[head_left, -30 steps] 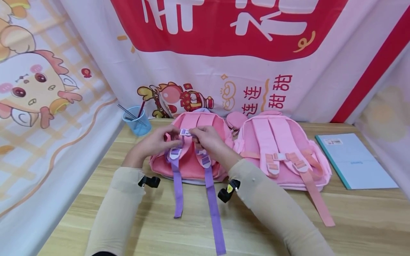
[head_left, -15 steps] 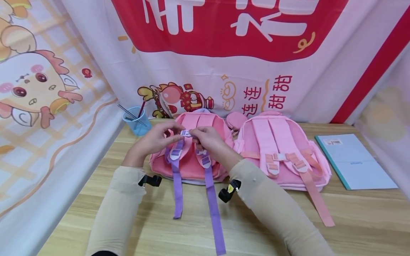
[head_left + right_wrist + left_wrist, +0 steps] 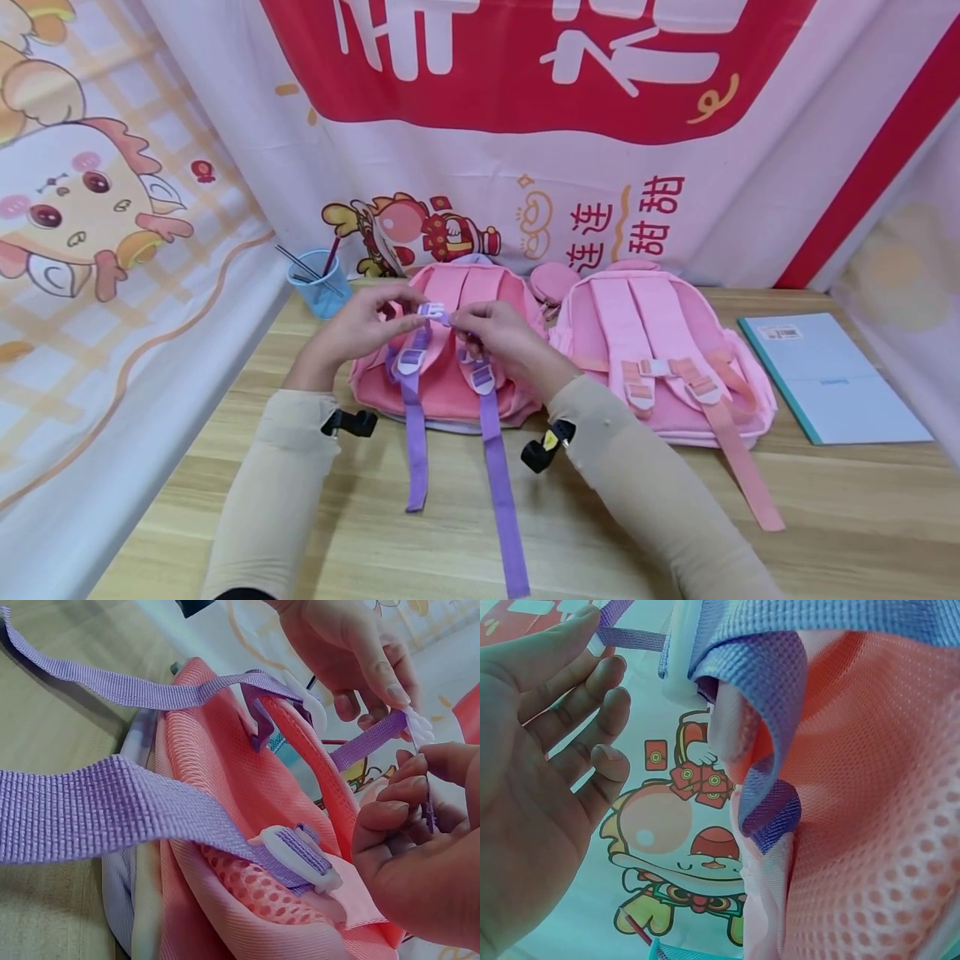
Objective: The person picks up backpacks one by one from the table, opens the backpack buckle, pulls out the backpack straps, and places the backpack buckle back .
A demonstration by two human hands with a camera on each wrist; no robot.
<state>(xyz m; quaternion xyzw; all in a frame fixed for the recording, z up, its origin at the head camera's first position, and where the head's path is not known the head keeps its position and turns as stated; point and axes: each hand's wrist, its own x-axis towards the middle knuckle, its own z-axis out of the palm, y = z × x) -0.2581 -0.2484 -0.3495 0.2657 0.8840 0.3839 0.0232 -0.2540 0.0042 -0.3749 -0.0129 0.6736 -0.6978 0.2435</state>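
My left hand (image 3: 366,327) pinches a white plastic buckle (image 3: 432,310) between thumb and forefinger, above the coral-pink backpack (image 3: 450,407). My right hand (image 3: 498,337) pinches the purple webbing just right of that buckle. In the right wrist view, the buckle (image 3: 422,729) lies between both hands' fingertips, partly covered, so how its parts fit together cannot be told. A purple strap (image 3: 367,742) runs from the shoulder strap up to it. White strap adjusters (image 3: 411,360) sit on both shoulder straps. Two purple strap tails (image 3: 504,500) hang down onto the table.
A light-pink backpack (image 3: 592,317) leans close at the right, with a round pink pouch (image 3: 553,283) between the bags. A pale blue notebook (image 3: 847,383) lies far right. Behind the left hand stands a blue cup (image 3: 324,292) with pens. Printed cloth hangs behind the wooden table (image 3: 360,533).
My right hand has shifted slightly right along the webbing, and more of the white buckle and purple webbing shows between the hands. My left hand stays nearly in place.
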